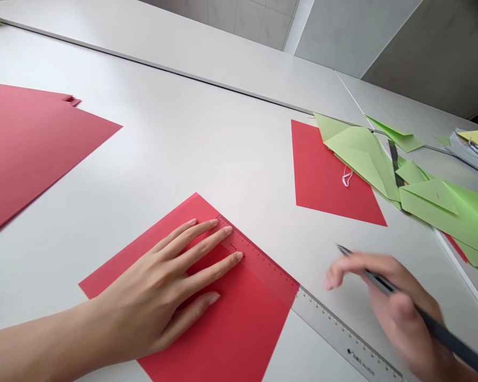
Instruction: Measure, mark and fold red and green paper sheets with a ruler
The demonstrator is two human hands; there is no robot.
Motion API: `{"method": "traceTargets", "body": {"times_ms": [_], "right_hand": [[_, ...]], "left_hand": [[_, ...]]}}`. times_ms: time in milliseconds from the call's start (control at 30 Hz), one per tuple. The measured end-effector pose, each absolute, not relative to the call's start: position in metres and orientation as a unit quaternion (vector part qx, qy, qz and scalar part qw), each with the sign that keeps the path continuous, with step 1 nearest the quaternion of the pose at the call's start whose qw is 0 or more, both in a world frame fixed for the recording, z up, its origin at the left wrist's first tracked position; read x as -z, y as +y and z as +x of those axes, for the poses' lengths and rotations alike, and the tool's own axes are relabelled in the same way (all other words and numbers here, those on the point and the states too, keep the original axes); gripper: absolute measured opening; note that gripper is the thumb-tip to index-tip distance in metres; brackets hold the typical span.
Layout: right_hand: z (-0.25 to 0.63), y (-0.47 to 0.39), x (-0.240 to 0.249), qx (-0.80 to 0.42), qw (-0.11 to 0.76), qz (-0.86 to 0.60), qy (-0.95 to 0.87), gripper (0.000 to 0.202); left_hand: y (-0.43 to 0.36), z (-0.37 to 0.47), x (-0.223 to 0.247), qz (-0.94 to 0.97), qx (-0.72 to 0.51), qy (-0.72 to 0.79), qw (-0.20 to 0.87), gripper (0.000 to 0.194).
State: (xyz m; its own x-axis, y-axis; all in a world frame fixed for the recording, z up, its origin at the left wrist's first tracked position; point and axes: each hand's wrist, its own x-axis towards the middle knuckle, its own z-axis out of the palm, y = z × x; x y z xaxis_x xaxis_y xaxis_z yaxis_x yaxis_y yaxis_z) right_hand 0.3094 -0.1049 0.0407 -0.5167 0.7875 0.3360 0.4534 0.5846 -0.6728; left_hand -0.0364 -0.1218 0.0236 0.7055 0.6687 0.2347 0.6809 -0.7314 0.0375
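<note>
A red paper sheet (239,329) lies on the white table in front of me. Along its upper right edge runs a clear plastic ruler (322,318), which sticks out past the sheet toward the lower right. My left hand (163,286) rests flat with fingers spread, its fingertips on the ruler's left part and the thumb on the paper. To the right, my right hand (402,313) grips a dark pen (430,323). The pen's tip points up and left, raised off the paper and apart from the ruler. Motion blurs this hand slightly.
Large red sheets (35,154) lie at the left. A smaller red piece (326,180) sits at the right with a white loop of string (347,176) on it. Folded green papers (362,154) overlap it. A table seam (163,69) crosses the back.
</note>
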Motion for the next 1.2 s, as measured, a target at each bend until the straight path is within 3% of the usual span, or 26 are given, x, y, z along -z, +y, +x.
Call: {"method": "traceTargets", "body": {"times_ms": [33,167,267,500,1200], "right_hand": [[0.296,-0.091,-0.043,-0.332,0.354,-0.360,-0.797,0.036],[0.227,-0.044,-0.045,-0.549,0.349,-0.354,-0.671,0.022],[0.188,-0.027,-0.038,-0.617,0.335,-0.342,-0.624,0.009],[0.173,-0.025,-0.024,-0.589,0.294,-0.360,-0.661,0.023],[0.174,-0.025,-0.026,-0.576,0.269,-0.364,-0.680,0.022]], "left_hand": [[-0.122,-0.036,-0.024,-0.923,0.116,-0.365,0.028,0.061],[-0.124,-0.036,-0.025,-0.921,0.117,-0.368,0.047,0.059],[-0.125,-0.035,-0.025,-0.922,0.113,-0.366,0.061,0.060],[-0.129,-0.036,-0.019,-0.920,0.118,-0.371,0.038,0.063],[-0.130,-0.037,-0.015,-0.918,0.135,-0.372,0.035,0.066]]}}
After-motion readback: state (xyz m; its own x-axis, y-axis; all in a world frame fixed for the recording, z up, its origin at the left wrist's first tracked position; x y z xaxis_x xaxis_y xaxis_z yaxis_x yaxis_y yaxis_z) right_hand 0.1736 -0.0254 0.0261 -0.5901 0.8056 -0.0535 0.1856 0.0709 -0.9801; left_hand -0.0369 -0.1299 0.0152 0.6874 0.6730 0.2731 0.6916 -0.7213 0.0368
